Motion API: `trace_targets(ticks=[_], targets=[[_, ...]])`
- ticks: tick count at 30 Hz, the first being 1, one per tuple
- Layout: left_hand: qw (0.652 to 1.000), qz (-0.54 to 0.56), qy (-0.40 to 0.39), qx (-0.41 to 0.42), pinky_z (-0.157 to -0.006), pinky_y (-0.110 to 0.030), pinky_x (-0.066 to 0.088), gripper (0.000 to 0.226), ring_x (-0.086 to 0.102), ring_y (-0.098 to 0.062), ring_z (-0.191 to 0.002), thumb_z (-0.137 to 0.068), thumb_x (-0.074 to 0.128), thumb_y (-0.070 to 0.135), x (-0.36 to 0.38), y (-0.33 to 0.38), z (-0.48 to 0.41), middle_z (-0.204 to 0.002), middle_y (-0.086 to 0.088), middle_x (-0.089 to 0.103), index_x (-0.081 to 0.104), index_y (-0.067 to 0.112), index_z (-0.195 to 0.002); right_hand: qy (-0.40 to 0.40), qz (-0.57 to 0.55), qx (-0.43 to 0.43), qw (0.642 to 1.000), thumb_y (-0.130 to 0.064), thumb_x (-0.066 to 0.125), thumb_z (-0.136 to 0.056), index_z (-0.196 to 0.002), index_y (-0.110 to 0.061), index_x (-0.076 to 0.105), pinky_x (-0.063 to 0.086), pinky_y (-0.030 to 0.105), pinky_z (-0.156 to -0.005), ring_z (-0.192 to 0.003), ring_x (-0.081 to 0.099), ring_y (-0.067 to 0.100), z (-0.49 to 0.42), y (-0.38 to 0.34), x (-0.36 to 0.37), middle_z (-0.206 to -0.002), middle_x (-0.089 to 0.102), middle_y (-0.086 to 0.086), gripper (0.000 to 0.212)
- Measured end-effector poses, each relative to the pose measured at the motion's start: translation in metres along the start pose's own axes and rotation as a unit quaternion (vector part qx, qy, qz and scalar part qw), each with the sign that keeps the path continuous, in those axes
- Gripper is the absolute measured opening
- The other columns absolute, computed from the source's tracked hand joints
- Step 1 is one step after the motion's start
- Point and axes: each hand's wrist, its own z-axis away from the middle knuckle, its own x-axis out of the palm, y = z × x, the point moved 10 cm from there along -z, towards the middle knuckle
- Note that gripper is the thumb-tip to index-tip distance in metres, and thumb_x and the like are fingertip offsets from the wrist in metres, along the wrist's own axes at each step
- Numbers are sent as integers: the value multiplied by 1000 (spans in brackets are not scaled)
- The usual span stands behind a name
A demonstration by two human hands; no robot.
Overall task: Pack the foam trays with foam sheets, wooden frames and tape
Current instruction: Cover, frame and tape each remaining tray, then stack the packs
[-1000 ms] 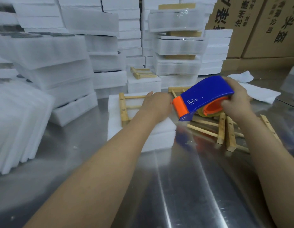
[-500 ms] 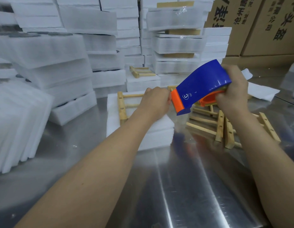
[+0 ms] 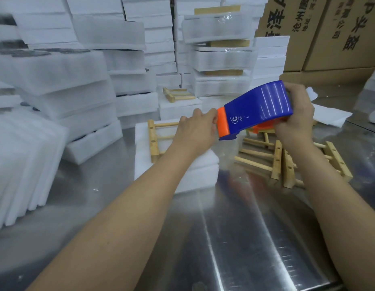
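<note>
Grips stiff, seemingly light tape dispenser point(image 3: 257, 108) by its back with right hand point(image 3: 295, 120), curls left hand point(image 3: 196, 131) at its mouth, grasp unclear.

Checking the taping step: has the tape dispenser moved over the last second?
Yes. Against the wooden frame on the foam tray, the tape dispenser rose and its orange nose edged left, toward the left hand.
</note>
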Motion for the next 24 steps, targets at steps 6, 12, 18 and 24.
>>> trace_targets(ticks=[6, 12, 18, 24], targets=[[994, 100, -39, -8, -93, -34, 34, 19, 58, -22, -94, -95, 52, 22, 7, -4, 1, -103, 3, 65, 44, 14, -110, -21, 9, 12, 1000, -21, 76, -78, -125, -12, 49, 33, 2, -79, -105, 49, 2, -1, 6, -2, -120, 55, 3, 55], [989, 143, -29, 17, -91, -29, 33, 22, 58, -17, -87, -88, 63, 12, 4, -2, 2, -84, 9, 66, 44, 22, -96, -41, 161, 17, 986, 5, 76, -65, -126, -12, 49, 38, 33, -91, -121, 42, 27, 0, 19, 2, -128, 48, 12, 69], [991, 123, -48, 18, -91, -28, 28, 13, 57, -20, -95, -93, 51, 13, 13, -4, -1, -93, 7, 70, 41, 21, -98, 115, 31, 319, 940, -8, 59, -78, -132, -16, 44, 41, 25, -77, -106, 53, 21, 8, 84, -47, -123, 54, 5, 56], [993, 101, -50, 18, -96, -32, 28, 19, 58, -24, -98, -92, 38, 6, 15, -3, -3, -99, 0, 68, 46, 14, -107, 10, -8, 508, 861, -44, 67, -78, -142, -8, 25, 50, 53, -93, -117, 52, 32, 36, 130, -28, -134, 46, 14, 85]])
